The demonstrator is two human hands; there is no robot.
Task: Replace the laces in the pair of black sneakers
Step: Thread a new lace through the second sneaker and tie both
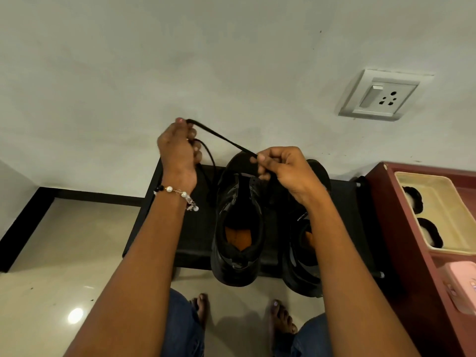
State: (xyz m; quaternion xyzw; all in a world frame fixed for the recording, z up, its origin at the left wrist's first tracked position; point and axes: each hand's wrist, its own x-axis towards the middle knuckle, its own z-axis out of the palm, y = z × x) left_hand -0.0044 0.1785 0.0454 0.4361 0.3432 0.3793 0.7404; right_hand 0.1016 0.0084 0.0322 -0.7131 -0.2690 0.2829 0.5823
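Observation:
Two black sneakers stand side by side on a low black stand (190,228). The left sneaker (238,228) shows an orange insole; my right forearm partly hides the right sneaker (300,256). A black lace (222,137) stretches taut between my hands above the sneakers' toes. My left hand (177,148), raised near the wall, grips one part of the lace, and a loop hangs down from it. My right hand (280,168) pinches the other part between thumb and fingers over the left sneaker's front.
A white wall stands right behind the stand, with a socket plate (381,95) at the upper right. A maroon cabinet (401,228) at the right carries a cream tray (438,210) and a pink box (461,287). My bare feet stand on the tiled floor (64,248).

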